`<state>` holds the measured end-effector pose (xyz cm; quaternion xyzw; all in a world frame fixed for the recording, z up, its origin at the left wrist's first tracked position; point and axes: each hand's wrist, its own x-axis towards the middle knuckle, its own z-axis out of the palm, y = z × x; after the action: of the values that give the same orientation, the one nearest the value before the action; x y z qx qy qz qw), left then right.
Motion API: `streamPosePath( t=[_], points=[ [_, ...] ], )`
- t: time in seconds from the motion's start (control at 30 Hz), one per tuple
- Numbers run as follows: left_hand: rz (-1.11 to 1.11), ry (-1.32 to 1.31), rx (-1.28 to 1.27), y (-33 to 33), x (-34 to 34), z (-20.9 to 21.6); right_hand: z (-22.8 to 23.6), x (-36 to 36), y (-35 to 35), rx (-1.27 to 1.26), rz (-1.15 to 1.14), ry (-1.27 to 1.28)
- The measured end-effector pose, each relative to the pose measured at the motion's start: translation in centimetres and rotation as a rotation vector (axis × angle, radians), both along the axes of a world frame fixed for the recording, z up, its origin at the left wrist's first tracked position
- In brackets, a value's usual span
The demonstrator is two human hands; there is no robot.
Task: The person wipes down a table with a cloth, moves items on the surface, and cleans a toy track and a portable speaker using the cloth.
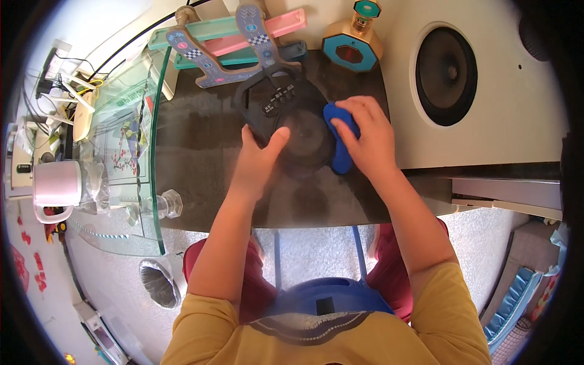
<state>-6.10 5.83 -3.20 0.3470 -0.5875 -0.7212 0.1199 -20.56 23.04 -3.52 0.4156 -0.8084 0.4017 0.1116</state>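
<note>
A black device (304, 131), perhaps a portable speaker, has a loop handle at its far end, a small row of controls and a round face. It is over the dark tabletop (201, 128), tilted a little. My left hand (258, 158) grips its left near side, with the thumb over the front and the other fingers mostly hidden behind. Against its right edge my right hand (368, 134) presses a folded blue cloth (342, 161), pinched between thumb and fingers. The device's underside is out of sight.
Behind the device stand a toy ramp track (194, 52) and a gold-and-teal bottle (351, 52). A large white speaker (401, 91) bounds the right side. Leftward, a glass shelf (159, 201) has a pink pitcher (58, 182) beside it. Below are a blue stool (347, 295) and a waste bin (159, 283).
</note>
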Motion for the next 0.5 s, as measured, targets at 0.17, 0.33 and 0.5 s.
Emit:
streamPosePath(
  t=[0.17, 0.33, 0.5],
  points=[
    [-0.009, -0.042, -0.011, -0.9, 0.3, -0.6, 1.1, 3.2, 0.0, 0.072, 0.385, 0.1],
    [-0.001, -0.021, 0.007, -0.5, 0.2, -0.8, -0.3, -0.2, 0.2, 0.016, 0.018, 0.013],
    [0.006, -0.107, -0.045, -0.3, 0.0, -0.4, 0.0, 2.2, 0.0, -0.039, 0.211, 0.14]
  ],
)
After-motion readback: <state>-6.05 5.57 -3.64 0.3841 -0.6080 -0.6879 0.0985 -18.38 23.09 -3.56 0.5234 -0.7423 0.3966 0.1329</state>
